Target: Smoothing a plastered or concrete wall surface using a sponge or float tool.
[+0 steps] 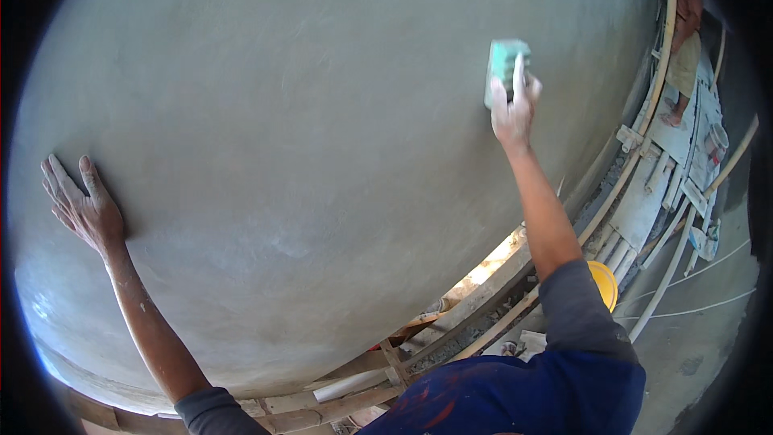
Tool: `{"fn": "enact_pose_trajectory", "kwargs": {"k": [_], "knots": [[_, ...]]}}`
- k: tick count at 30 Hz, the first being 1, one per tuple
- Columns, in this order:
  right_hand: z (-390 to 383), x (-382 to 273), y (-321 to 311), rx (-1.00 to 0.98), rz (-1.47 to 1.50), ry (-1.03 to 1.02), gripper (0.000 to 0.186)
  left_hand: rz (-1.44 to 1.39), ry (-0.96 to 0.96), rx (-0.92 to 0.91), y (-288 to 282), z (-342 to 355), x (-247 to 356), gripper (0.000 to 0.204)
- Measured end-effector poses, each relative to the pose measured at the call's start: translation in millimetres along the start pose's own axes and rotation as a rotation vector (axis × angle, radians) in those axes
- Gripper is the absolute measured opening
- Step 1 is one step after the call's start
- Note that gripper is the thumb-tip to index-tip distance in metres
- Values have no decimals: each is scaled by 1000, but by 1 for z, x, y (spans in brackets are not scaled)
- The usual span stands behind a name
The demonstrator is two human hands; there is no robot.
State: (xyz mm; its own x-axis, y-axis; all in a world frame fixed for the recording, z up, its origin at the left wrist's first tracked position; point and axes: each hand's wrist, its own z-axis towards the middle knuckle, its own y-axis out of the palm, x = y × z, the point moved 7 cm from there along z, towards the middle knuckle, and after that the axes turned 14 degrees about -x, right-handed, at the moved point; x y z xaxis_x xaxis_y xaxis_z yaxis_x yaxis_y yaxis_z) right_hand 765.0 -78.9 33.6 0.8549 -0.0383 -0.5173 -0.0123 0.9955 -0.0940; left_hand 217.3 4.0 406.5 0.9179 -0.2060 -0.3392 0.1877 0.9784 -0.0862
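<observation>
Clasping the green float (504,55) in the right hand (514,113), with one finger stretched along its back, high on the right of the grey wall (322,113), and spreading the left hand (90,213) loose and free of any tool, apparently against the wall at far left. Probably smoothing the surface at this step; for the next move, best keep the float flat, press evenly, and avoid marking the finish with the left palm.
</observation>
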Motion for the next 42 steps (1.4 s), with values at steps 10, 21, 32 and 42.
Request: {"fn": "enact_pose_trajectory", "kwargs": {"k": [10, 21, 32, 42], "knots": [[1, 25, 0, -108, -44, 19, 66, -15, 12, -5, -7, 5, -4, 71], [-98, 66, 1, -98, -112, 155, 66, -5, 38, 21, -3, 4, -3, 73], [-115, 75, 2, -186, 294, 491, 69, -47, 54, 20, 1, 8, 7, 74], [-125, 55, 12, -118, 237, 273, 62, -38, 48, 21, 5, 6, 9, 75]]}}
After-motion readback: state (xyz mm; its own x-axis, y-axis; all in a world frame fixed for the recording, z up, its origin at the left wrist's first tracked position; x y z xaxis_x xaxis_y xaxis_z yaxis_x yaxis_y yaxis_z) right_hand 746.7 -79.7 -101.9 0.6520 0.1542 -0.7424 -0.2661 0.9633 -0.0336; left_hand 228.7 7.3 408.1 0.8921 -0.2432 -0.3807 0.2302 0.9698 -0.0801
